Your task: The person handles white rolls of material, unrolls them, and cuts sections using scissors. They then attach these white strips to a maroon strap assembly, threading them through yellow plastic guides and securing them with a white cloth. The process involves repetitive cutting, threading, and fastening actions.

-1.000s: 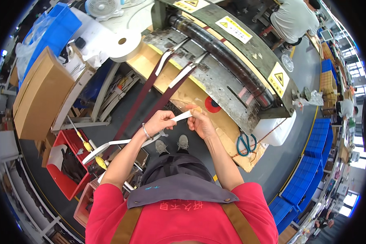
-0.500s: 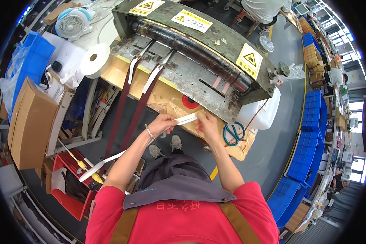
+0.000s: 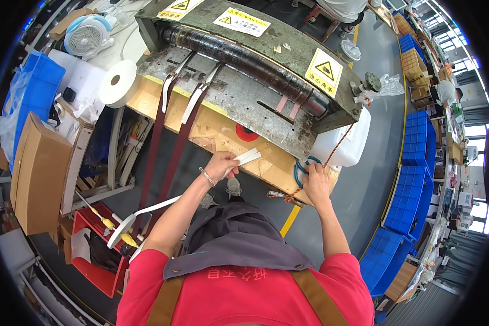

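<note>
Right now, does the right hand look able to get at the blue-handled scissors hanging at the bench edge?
Probably yes. The right hand is already at the scissors, fingers on the blue handles, with nothing between them. The left hand is busy holding a white strip.

White strip (image 3: 243, 159) pinched; blue-handled scissors (image 3: 300, 169) gripped.

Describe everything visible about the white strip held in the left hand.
The white strip is a flat, narrow band, looking like tape or thin webbing. The left hand pinches it near one end, which sticks out up and to the right over the wooden bench edge. The rest trails down-left past the forearm toward the red crate. It looks limp and unmarked.
</note>
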Demonstrator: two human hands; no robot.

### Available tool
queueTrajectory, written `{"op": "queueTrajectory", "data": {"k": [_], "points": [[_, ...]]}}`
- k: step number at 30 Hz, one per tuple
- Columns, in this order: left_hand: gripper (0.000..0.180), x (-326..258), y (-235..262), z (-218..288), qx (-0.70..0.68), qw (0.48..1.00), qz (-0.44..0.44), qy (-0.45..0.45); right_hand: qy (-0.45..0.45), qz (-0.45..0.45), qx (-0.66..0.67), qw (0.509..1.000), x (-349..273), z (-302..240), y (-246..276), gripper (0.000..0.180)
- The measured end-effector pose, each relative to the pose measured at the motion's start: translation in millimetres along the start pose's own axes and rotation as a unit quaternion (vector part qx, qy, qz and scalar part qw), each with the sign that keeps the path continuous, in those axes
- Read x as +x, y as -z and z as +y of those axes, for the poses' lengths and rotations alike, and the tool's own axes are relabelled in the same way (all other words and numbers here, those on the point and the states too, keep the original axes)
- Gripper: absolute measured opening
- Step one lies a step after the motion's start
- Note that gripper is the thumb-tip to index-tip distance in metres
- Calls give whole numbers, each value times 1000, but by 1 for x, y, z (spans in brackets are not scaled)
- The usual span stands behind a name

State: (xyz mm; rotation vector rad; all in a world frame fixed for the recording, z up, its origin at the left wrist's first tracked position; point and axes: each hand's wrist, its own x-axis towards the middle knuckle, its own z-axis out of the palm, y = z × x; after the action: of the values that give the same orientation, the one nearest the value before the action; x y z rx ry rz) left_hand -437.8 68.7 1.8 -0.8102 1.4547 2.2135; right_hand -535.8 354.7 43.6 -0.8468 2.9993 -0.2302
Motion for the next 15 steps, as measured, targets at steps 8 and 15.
{"op": "queueTrajectory", "data": {"k": [8,15], "points": [[17,0,-3,-4,-17,1000,-7,15,-35,-74,135,987,0,3,29,20],[17,-5,-3,-2,-74,996,-40,41,-234,-380,594,669,-14,2,55,54]]}}
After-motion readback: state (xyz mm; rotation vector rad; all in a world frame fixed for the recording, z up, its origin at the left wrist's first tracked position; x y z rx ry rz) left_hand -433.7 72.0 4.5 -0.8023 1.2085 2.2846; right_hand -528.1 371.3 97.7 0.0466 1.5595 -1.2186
